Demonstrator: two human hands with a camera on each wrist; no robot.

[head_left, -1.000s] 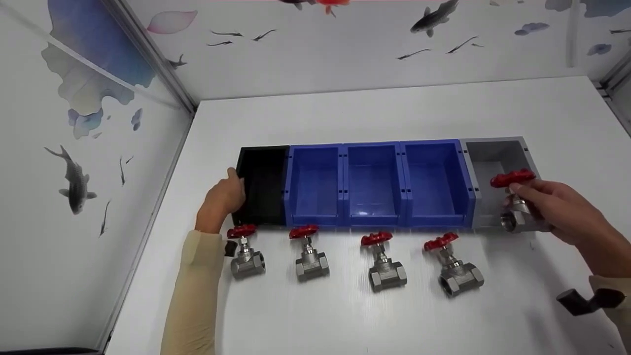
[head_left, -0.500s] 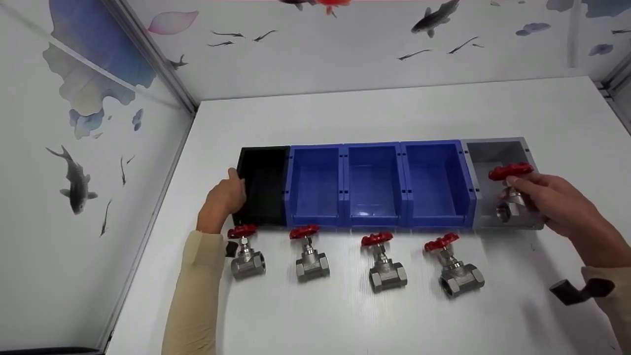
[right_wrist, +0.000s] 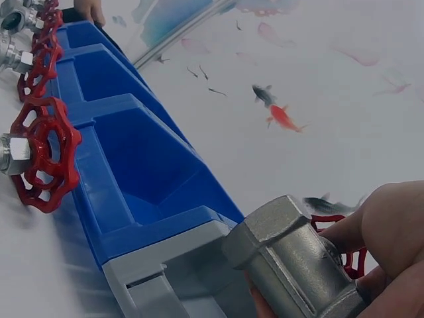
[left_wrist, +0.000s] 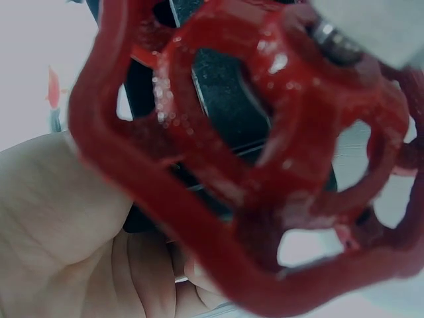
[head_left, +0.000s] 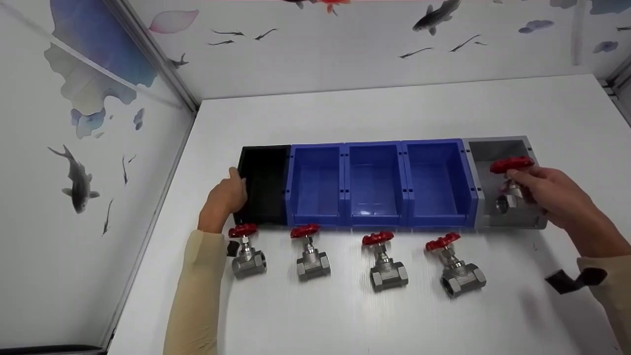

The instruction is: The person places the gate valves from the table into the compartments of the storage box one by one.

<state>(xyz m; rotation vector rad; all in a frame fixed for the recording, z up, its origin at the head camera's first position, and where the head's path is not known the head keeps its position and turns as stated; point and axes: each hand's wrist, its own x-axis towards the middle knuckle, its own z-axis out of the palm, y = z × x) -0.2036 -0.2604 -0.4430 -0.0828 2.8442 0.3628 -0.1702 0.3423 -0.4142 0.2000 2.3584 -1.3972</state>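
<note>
In the head view my right hand [head_left: 562,195] holds a gate valve [head_left: 512,202] by its stem, just under the red handwheel. The valve is above the grey bin [head_left: 512,223] at the right end of the row, and its steel body shows large in the right wrist view. My left hand [head_left: 227,195] grips the left wall of the black bin [head_left: 263,222] at the other end. A red handwheel [left_wrist: 291,165] close to the camera hides part of that hand in the left wrist view.
Three blue bins [head_left: 372,221] stand between the black and grey ones. Several more valves [head_left: 313,264] with red handwheels lie in a row on the white table [head_left: 315,320] in front of the bins. White printed panels [head_left: 315,59] border the table behind and at the left.
My right hand has carried the valve slightly up and left, from the grey bin's front right edge to over its inside. The left hand keeps its place on the black bin.
</note>
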